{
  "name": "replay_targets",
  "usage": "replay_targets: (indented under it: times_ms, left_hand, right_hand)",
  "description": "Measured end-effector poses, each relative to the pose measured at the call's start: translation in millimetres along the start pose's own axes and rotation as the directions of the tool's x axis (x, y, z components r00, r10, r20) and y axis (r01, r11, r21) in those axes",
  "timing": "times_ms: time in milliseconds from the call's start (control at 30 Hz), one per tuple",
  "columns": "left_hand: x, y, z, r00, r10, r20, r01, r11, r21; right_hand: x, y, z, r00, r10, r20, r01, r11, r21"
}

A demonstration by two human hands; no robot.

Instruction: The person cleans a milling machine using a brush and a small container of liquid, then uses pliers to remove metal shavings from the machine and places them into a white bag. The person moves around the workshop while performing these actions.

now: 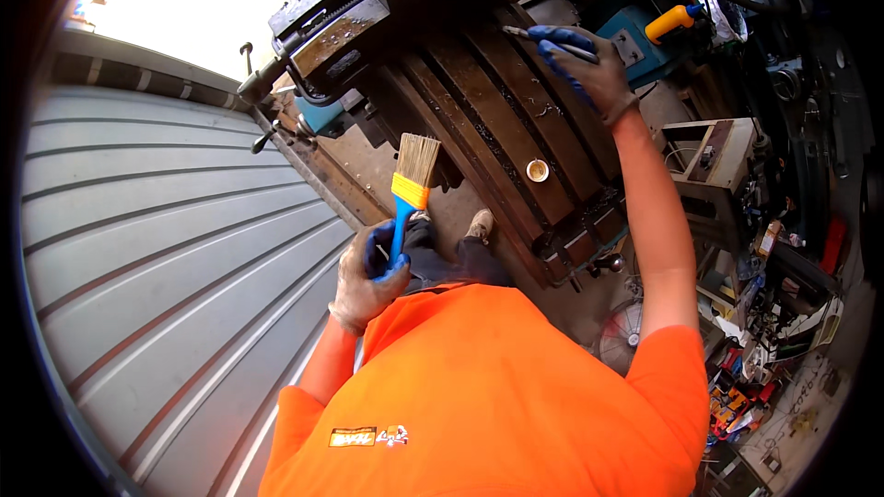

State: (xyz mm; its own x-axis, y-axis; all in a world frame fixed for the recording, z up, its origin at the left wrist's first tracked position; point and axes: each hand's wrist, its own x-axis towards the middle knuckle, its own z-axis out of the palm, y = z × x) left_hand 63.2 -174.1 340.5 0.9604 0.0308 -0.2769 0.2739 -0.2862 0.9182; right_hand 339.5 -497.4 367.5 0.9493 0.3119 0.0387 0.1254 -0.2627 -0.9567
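My gloved left hand (370, 278) is closed round the blue handle of a paintbrush (412, 175). The brush stands bristles up, with a yellow band below its pale bristles. Above the far right part of a slotted metal machine table (488, 120), my gloved right hand (589, 69) has its fingers bent round a slender grey metal piece (517, 32). One end of that piece sticks out past the fingertips; its exact kind I cannot make out. A small round white cup (537, 170) with something yellowish inside sits on the table, and dark shavings lie in its slots.
A heavy machine vise (345, 37) stands at the far end of the machine table. Nearby on the right is a yellow bottle (670, 24). Grey corrugated metal panelling (166, 267) fills the left side. A fan (622, 331) and cluttered tools (741, 396) are at right.
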Motion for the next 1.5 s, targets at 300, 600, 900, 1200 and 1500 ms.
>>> replay_targets:
  times_ms: [300,600,900,1200,1500]
  left_hand:
    - [7.2,-2.0,-1.1,0.999,0.017,0.034,-0.016,1.0,-0.02]
    - [15.2,1.5,6.0,0.99,-0.088,0.111,0.098,0.992,-0.08]
    - [23.1,6.5,15.6,0.978,-0.019,0.209,0.031,0.998,-0.053]
    - [23.1,7.2,24.4,0.984,0.004,0.177,0.013,0.995,-0.098]
    - [24.2,2.4,20.4,0.988,0.017,0.153,-0.01,0.999,-0.046]
  right_hand:
    - [1.8,-5.8,-6.6,0.969,0.037,0.246,0.022,0.973,-0.23]
    - [-171.1,-42.0,-61.1,0.944,0.27,0.189,-0.212,0.937,-0.279]
    - [-260.9,-42.1,-75.5,0.964,0.23,-0.134,-0.261,0.915,-0.308]
    - [-307.4,-8.0,-21.7,0.996,0.072,-0.061,-0.094,0.77,-0.631]
    - [-297.2,-37.9,-27.9,0.964,0.061,-0.26,-0.148,0.932,-0.33]
